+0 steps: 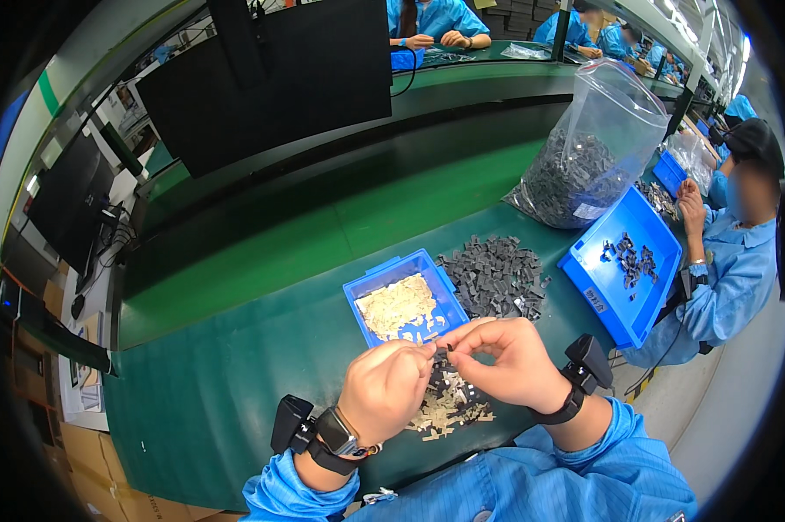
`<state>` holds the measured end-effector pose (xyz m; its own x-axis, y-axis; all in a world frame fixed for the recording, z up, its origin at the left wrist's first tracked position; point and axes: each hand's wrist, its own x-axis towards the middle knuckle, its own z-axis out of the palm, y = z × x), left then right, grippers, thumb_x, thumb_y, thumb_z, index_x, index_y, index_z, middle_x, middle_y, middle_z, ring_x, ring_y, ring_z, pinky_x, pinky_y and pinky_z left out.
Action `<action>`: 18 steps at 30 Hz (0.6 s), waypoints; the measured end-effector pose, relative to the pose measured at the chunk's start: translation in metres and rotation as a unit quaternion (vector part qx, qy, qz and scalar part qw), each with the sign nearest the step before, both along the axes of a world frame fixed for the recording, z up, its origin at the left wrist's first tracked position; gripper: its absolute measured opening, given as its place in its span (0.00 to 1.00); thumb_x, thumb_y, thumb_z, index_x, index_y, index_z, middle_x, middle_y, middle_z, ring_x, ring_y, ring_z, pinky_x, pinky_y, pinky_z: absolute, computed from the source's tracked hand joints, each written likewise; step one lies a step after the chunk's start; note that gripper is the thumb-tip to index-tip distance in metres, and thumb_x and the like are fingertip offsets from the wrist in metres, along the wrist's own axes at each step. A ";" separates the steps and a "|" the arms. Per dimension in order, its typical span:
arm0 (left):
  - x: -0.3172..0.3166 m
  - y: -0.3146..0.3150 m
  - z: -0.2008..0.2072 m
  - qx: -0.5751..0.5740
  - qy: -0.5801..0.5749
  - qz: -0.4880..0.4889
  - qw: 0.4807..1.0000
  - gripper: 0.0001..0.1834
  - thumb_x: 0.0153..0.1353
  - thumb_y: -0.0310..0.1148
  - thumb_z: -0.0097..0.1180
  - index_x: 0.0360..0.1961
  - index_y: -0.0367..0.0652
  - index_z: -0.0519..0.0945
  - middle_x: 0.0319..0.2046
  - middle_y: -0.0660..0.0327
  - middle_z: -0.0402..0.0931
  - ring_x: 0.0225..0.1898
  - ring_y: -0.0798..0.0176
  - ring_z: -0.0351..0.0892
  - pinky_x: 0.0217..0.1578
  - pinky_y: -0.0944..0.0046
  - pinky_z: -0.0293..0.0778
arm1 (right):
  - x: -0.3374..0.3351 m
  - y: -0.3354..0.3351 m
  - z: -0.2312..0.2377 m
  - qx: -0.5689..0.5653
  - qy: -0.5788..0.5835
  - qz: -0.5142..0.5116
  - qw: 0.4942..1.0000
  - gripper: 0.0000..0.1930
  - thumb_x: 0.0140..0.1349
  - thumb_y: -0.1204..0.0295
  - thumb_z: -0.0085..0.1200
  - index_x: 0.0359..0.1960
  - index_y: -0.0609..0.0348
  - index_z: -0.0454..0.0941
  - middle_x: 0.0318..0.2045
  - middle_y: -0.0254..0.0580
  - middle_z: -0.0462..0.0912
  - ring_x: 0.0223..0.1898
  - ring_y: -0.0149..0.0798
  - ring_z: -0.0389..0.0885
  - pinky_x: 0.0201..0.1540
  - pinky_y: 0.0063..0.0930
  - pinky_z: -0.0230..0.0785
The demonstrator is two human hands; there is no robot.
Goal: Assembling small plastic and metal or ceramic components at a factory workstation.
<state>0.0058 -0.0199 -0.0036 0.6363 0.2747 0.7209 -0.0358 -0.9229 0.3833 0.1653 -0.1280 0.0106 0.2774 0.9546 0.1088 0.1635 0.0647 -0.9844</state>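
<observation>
As our two hands meet over a green work table (262,383), we hold a small dark part (449,348) between the fingertips, just in front of a blue bin (447,306) of cream pieces (397,304). Our right hand (513,361) pinches the part between thumb and forefinger; our left hand (385,387) is curled, thumb and finger drawn together just beside it, though whether those fingertips also grip the part — or a pale piece — we cannot tell. Loose cream and dark pieces (445,404) lie beneath our wrists, and a heap of dark parts (497,274) spreads on the table along the bin's right side.

We judge the part to be very light and stiff, probably moulded plastic, its smooth faces apt to slip if squeezed off-centre. The best hold is likely a fingertip pinch on opposite edges — firm enough to stop it twisting, gentle enough to spare any thin section. The cream pieces look thin and flat, lighter again, and we would expect them to be easiest to lift singly, by an edge.
</observation>
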 end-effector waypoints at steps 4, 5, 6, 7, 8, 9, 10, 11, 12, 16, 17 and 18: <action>-0.001 -0.001 0.001 -0.006 -0.002 -0.002 1.000 0.20 0.44 0.14 0.67 0.27 0.41 0.66 0.30 0.54 0.83 0.28 0.54 0.84 0.27 0.62 0.81 | 0.000 0.000 -0.003 0.003 0.004 -0.001 1.000 0.03 0.55 0.81 0.60 0.29 0.69 0.83 0.38 0.50 0.86 0.39 0.34 0.85 0.45 0.26 0.78; -0.001 -0.001 0.001 -0.008 0.000 -0.002 1.000 0.20 0.44 0.14 0.67 0.27 0.41 0.65 0.30 0.54 0.83 0.28 0.54 0.85 0.27 0.62 0.81 | 0.000 0.000 -0.004 0.005 0.003 0.001 1.000 0.03 0.55 0.80 0.60 0.29 0.69 0.83 0.38 0.50 0.86 0.39 0.34 0.85 0.45 0.26 0.78; -0.001 -0.001 0.001 -0.007 0.000 -0.002 1.000 0.20 0.44 0.14 0.67 0.27 0.41 0.65 0.30 0.54 0.83 0.28 0.54 0.85 0.27 0.62 0.81 | 0.000 0.000 -0.004 0.005 0.003 0.001 1.000 0.03 0.55 0.80 0.60 0.29 0.69 0.83 0.38 0.50 0.86 0.39 0.34 0.85 0.45 0.26 0.78; -0.001 -0.001 0.002 -0.008 0.000 -0.002 1.000 0.21 0.44 0.14 0.67 0.27 0.41 0.65 0.30 0.54 0.83 0.28 0.54 0.85 0.27 0.62 0.81 | 0.000 -0.001 -0.004 0.007 0.005 0.003 1.000 0.03 0.55 0.80 0.60 0.29 0.69 0.83 0.38 0.50 0.85 0.40 0.34 0.85 0.45 0.26 0.78; -0.002 -0.002 0.002 -0.009 -0.001 -0.001 1.000 0.21 0.44 0.14 0.68 0.27 0.41 0.65 0.29 0.54 0.83 0.29 0.54 0.85 0.27 0.62 0.81 | 0.000 -0.001 -0.005 0.008 0.007 0.004 1.000 0.03 0.55 0.80 0.60 0.29 0.69 0.83 0.38 0.51 0.85 0.40 0.34 0.85 0.45 0.26 0.79; -0.002 -0.002 0.002 -0.009 -0.001 -0.001 1.000 0.21 0.44 0.14 0.68 0.27 0.41 0.65 0.29 0.54 0.83 0.29 0.54 0.85 0.27 0.62 0.81 | 0.001 -0.001 -0.005 0.008 0.007 0.004 1.000 0.03 0.55 0.80 0.60 0.29 0.69 0.83 0.38 0.51 0.85 0.40 0.34 0.85 0.45 0.26 0.79; -0.003 -0.002 0.002 -0.017 0.001 -0.001 1.000 0.21 0.44 0.14 0.68 0.26 0.41 0.65 0.29 0.53 0.83 0.29 0.54 0.85 0.27 0.62 0.81 | 0.002 -0.001 -0.006 0.003 0.007 0.008 1.000 0.03 0.55 0.81 0.60 0.30 0.70 0.83 0.39 0.51 0.85 0.40 0.34 0.85 0.45 0.26 0.78; -0.003 -0.003 0.002 -0.025 0.003 -0.002 1.000 0.21 0.44 0.14 0.68 0.26 0.41 0.64 0.29 0.53 0.83 0.29 0.54 0.85 0.27 0.62 0.81 | 0.002 -0.001 -0.006 -0.003 0.006 0.011 1.000 0.03 0.55 0.81 0.60 0.30 0.70 0.83 0.39 0.51 0.85 0.40 0.34 0.84 0.45 0.26 0.78; -0.003 -0.003 0.002 -0.025 0.003 -0.002 1.000 0.21 0.44 0.14 0.68 0.26 0.41 0.64 0.29 0.53 0.83 0.29 0.54 0.85 0.27 0.62 0.81 | 0.002 -0.001 -0.006 -0.003 0.006 0.011 1.000 0.03 0.55 0.81 0.60 0.30 0.70 0.83 0.39 0.51 0.85 0.40 0.34 0.84 0.45 0.26 0.78; -0.002 0.000 0.005 -0.039 0.000 -0.010 0.999 0.21 0.44 0.14 0.68 0.26 0.42 0.64 0.29 0.53 0.83 0.29 0.54 0.85 0.28 0.62 0.81 | 0.002 0.000 -0.003 -0.020 0.073 0.013 0.997 0.03 0.57 0.82 0.60 0.31 0.72 0.82 0.38 0.50 0.85 0.40 0.32 0.84 0.45 0.25 0.78; -0.001 0.001 0.005 -0.039 -0.001 -0.014 0.999 0.21 0.44 0.15 0.68 0.25 0.42 0.64 0.29 0.52 0.83 0.30 0.54 0.85 0.28 0.62 0.81 | 0.003 0.001 -0.002 -0.033 0.081 0.017 0.996 0.04 0.57 0.82 0.59 0.31 0.73 0.82 0.38 0.49 0.85 0.39 0.31 0.84 0.45 0.24 0.78; -0.001 0.001 0.006 -0.040 -0.001 -0.014 0.999 0.21 0.44 0.15 0.68 0.25 0.42 0.64 0.29 0.52 0.83 0.30 0.54 0.85 0.28 0.62 0.81 | 0.004 0.001 -0.003 -0.033 0.081 0.017 0.996 0.04 0.57 0.82 0.59 0.31 0.73 0.82 0.38 0.49 0.85 0.39 0.31 0.84 0.45 0.24 0.78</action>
